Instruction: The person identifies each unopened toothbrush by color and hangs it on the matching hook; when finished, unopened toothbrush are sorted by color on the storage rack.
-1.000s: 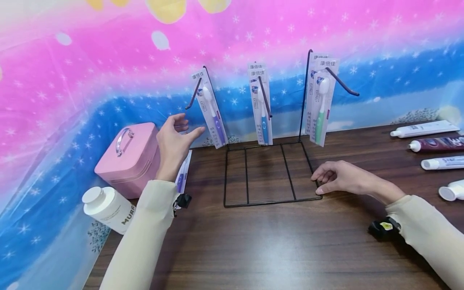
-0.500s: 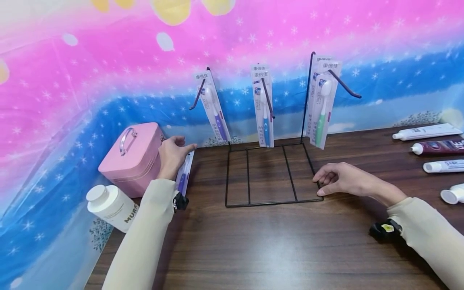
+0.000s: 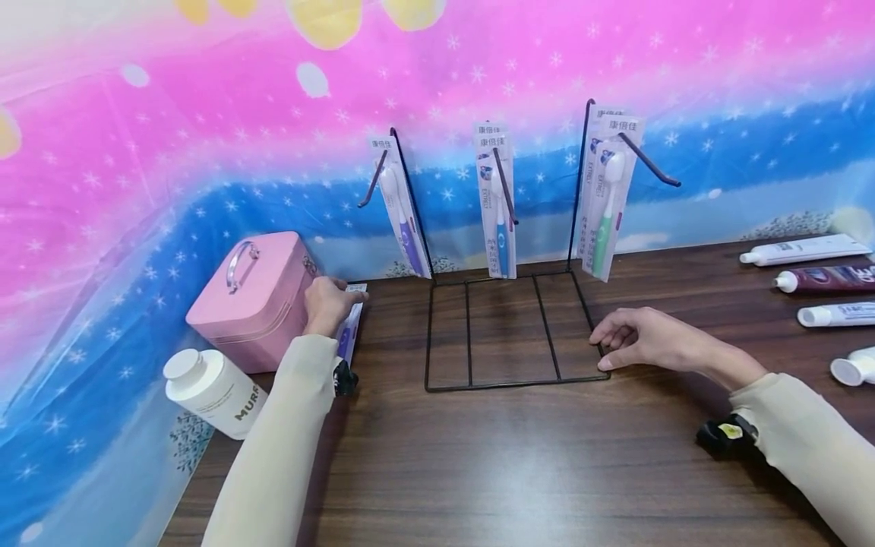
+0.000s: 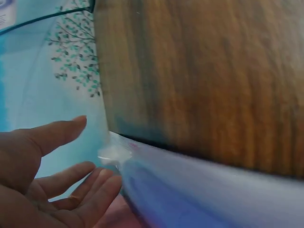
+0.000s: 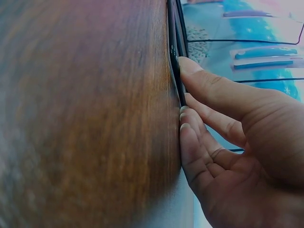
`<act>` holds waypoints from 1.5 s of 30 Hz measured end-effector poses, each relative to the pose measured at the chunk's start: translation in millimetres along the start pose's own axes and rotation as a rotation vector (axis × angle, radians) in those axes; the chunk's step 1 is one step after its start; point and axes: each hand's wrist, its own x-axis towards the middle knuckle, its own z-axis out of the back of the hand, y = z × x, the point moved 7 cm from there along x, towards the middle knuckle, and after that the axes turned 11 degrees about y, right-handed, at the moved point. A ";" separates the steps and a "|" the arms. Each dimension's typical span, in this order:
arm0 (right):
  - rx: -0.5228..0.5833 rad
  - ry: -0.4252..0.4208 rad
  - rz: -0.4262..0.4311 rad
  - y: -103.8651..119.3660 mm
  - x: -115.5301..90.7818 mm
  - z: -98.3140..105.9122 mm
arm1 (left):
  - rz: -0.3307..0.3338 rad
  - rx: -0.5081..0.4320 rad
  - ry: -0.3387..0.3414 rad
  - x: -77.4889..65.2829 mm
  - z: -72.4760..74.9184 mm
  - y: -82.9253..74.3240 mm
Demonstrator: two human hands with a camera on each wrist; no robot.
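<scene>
My left hand [image 3: 326,308] reaches down beside the pink case, over a packaged purple toothbrush [image 3: 346,343] on the table. In the left wrist view, thumb and fingers are spread apart, fingertips right at the end of the toothbrush package [image 4: 190,178]. A black wire display rack [image 3: 513,385] stands in the middle. My right hand [image 3: 645,338] holds its front right corner, thumb and fingers pinching the wire [image 5: 174,52] close to the tabletop. From the rack's hooks hang packaged toothbrushes: purple [image 3: 408,239] at left, blue [image 3: 502,251] in the middle, green [image 3: 603,239] at right.
A pink case [image 3: 239,304] with a metal handle and a white bottle [image 3: 219,399] stand at the left. Toothpaste tubes [image 3: 803,248] lie in a row at the right edge. A colourful snowflake-patterned cloth [image 3: 287,137] hangs behind the table.
My left hand has come down from near the left hook to the toothbrush package on the table. The hanging purple toothbrush has swung slightly. My right hand stays at the rack's corner.
</scene>
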 end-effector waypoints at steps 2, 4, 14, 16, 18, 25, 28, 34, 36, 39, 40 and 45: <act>-0.002 0.003 0.004 0.5 0.5 -0.1 | 0.004 0.032 -0.018 0.5 -0.2 3.1; -0.005 0.005 0.005 0.8 1.2 -0.1 | 0.001 0.050 -0.031 -0.1 -0.9 4.5; -0.004 0.006 0.003 0.5 -0.3 0.0 | -0.005 0.104 -0.045 2.5 -7.0 0.6; -0.007 0.003 0.006 0.7 -0.7 0.5 | -0.003 0.126 -0.060 3.1 -7.0 -1.0; -0.007 0.002 0.008 0.9 -1.0 0.8 | -0.002 0.132 -0.066 3.5 -7.5 -1.7; -0.005 0.004 0.023 -0.5 0.1 -1.3 | -0.036 0.127 -0.093 -1.8 -6.2 -4.3; -0.001 0.003 0.021 0.3 -0.1 -1.2 | -0.077 0.105 -0.116 -5.7 -2.4 -7.8; 0.013 0.004 0.015 4.7 -2.0 1.2 | -0.140 0.000 -0.146 -17.0 8.9 -17.1; 0.017 0.007 0.023 6.0 -2.4 1.1 | -0.153 -0.029 -0.168 -22.4 13.7 -19.9; 0.022 0.010 0.029 6.2 -2.4 0.2 | -0.179 -0.083 -0.213 -33.1 21.6 -24.0; 0.021 0.011 0.029 6.0 -2.2 -0.2 | -0.190 -0.102 -0.229 -37.3 24.4 -25.8; -0.003 0.005 0.012 2.4 -1.1 -0.5 | -0.262 -0.194 -0.283 -60.9 39.1 -40.2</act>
